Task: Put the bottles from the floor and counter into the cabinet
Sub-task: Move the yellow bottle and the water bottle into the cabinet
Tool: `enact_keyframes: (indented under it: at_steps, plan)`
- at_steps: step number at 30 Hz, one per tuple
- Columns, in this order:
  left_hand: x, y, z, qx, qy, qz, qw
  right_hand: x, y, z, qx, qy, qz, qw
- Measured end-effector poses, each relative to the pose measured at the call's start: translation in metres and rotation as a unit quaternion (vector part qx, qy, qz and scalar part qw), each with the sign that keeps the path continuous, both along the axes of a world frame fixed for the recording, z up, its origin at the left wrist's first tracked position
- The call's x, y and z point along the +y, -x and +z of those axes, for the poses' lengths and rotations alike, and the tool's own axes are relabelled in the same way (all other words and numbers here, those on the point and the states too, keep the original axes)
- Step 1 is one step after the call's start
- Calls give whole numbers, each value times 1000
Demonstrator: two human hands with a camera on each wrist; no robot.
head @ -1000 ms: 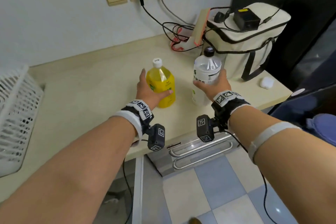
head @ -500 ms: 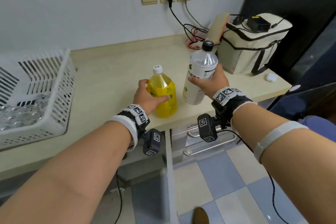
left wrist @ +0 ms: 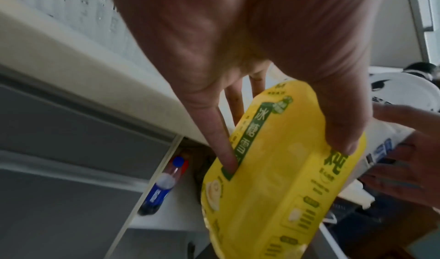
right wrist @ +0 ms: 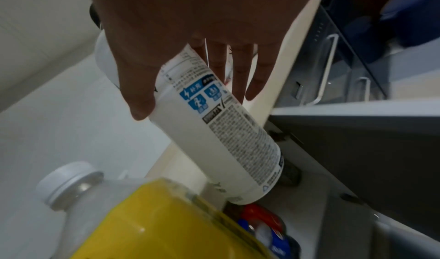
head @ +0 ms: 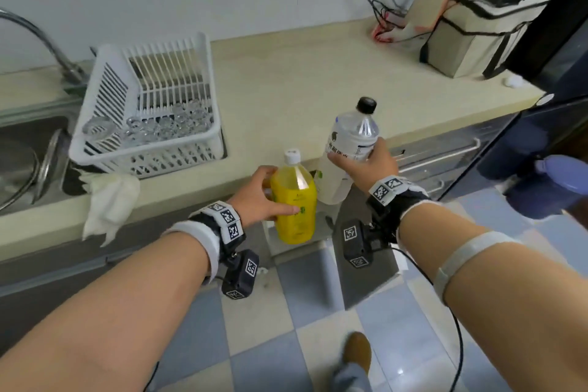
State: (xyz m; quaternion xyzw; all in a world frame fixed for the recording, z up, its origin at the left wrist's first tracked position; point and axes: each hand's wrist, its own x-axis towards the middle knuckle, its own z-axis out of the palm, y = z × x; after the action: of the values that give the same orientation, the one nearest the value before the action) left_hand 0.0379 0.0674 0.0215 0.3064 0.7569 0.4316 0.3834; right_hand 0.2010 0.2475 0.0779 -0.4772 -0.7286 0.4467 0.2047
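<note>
My left hand grips a yellow bottle with a white cap, held in the air in front of the counter edge. My right hand grips a taller white-labelled bottle with a black cap, tilted, just right of the yellow one. In the left wrist view my fingers wrap the yellow bottle. The right wrist view shows my thumb and fingers around the white bottle. Below both bottles the cabinet stands open, with a blue-labelled cola bottle inside.
A white dish basket with glassware sits on the counter beside a sink; a white cloth hangs over the edge. A beige bag and cables stand at the back right. Drawers with metal handles lie right of the cabinet.
Both bottles have come off the counter and moved toward me and down past its front edge. My head has drawn back, bringing the basket, sink and floor into view.
</note>
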Motion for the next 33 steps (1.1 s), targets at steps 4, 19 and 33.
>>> enact_keyframes:
  at_steps: [4,19,33]
  plan:
    - [-12,-20,-61,-1,29,-49,998,-21,-10,-66,-58,40,3,997]
    - [89,15,-301,22,-43,146,988,43,34,-331,-4,101,-53,993]
    - [174,74,-413,114,-93,166,975,110,120,-445,117,78,-52,989]
